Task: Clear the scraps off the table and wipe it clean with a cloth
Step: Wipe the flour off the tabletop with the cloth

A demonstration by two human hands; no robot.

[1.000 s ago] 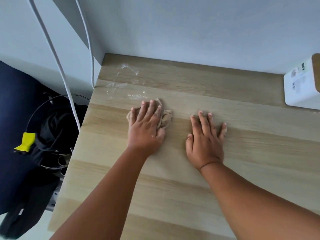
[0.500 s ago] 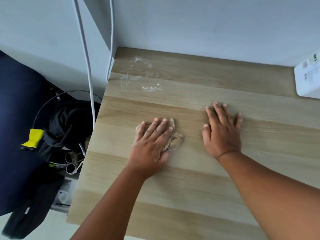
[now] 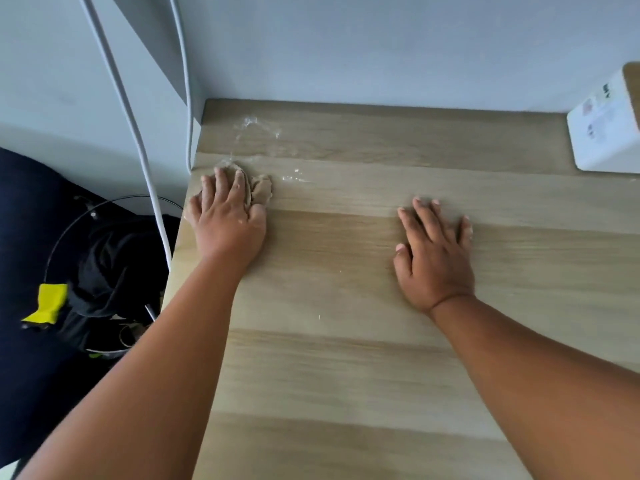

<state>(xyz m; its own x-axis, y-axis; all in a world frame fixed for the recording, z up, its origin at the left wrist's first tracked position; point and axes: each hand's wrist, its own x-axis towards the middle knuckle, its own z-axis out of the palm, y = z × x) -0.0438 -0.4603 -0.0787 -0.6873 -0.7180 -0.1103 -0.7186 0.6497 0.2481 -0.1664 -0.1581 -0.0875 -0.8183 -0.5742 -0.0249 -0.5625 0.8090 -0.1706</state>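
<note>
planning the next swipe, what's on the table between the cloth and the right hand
In the head view, only bare wood of the table lies between the cloth and the right hand. The nearest white smear sits just behind that stretch.

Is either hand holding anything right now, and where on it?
The left hand presses flat on top of the crumpled cloth, fingers straight, not gripping. The right hand lies flat on the table, holding nothing.

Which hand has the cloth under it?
The left hand, by the table's left edge, presses the tan cloth. The right hand lies flat on bare wood.
</note>
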